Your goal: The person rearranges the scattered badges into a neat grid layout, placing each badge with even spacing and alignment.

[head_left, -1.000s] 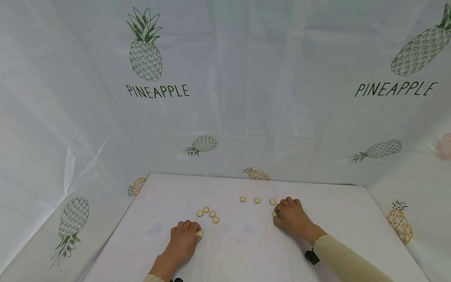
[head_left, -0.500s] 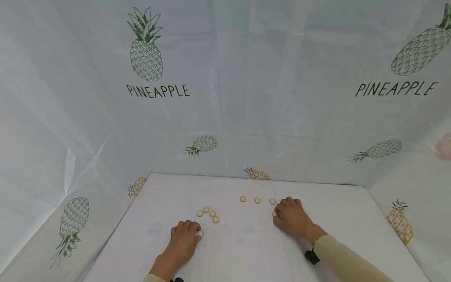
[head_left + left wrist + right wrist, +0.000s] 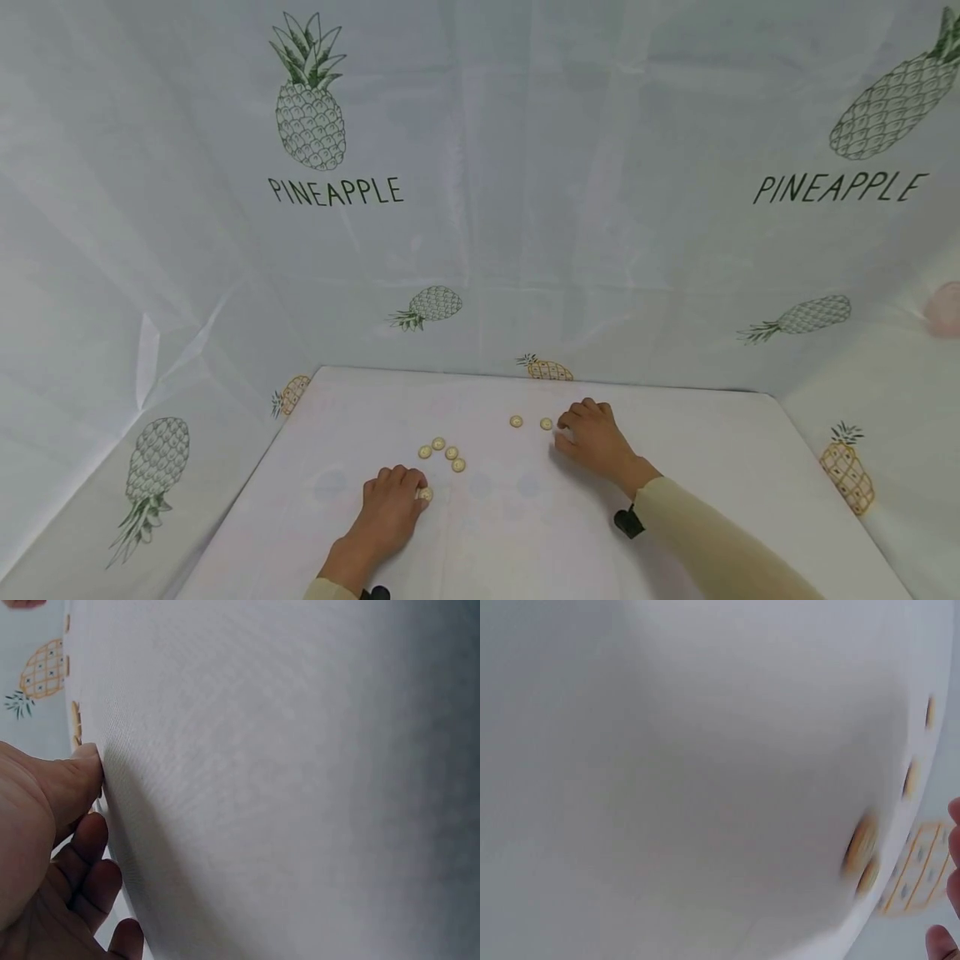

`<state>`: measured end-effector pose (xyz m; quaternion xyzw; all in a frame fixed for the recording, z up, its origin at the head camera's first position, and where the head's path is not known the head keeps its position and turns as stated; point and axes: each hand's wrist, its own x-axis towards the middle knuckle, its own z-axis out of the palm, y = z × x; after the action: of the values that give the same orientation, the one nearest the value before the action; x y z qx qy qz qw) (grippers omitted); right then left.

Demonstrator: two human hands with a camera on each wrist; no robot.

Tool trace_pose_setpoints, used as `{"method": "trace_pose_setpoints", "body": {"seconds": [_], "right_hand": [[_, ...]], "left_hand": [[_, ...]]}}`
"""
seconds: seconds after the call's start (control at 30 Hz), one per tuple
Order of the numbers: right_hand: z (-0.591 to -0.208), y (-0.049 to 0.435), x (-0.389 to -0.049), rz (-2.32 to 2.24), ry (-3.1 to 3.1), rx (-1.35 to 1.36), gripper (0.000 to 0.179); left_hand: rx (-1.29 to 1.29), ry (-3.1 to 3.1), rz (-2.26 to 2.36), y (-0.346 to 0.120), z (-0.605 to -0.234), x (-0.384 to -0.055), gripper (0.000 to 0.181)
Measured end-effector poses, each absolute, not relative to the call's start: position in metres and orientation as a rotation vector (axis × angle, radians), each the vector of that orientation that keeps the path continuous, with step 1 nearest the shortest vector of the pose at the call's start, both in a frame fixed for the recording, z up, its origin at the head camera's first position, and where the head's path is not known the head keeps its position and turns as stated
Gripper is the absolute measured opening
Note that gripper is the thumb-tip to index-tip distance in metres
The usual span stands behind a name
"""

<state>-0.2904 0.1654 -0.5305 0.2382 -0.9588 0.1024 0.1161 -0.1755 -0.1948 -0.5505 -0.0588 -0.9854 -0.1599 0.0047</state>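
My left hand rests low on the white table and holds a small round wooden disc between thumb and index finger. Past it lies a loose group of similar discs. My right hand hovers over the far right part of the table, fingers loosely bent and apart from the thumb, holding nothing. Just left of its fingertips is another disc, with one more disc further left. In the right wrist view, two nearer discs lie on the cloth; the right hand covers them in the head view.
White cloth covers the table. Behind and beside it hang white sheets printed with pineapples. A black wrist device sits under the right wrist.
My right hand has let go of the disc it pinched and moved left and slightly away, covering the third disc of the row. My left hand has stayed put with its disc.
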Motion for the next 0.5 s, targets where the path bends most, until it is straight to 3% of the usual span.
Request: {"method": "trace_pose_setpoints", "body": {"seconds": [0.23,0.5], "right_hand": [[-0.529,0.106,-0.288,0.299,-2.726,0.849,0.014],[-0.529,0.047,-0.275,0.219,-2.729,0.944,0.026]], "left_hand": [[-0.193,-3.094,-0.521,-0.195,-0.55,-0.176,0.018],[-0.212,-3.084,-0.53,-0.196,-0.549,-0.175,0.017]]}}
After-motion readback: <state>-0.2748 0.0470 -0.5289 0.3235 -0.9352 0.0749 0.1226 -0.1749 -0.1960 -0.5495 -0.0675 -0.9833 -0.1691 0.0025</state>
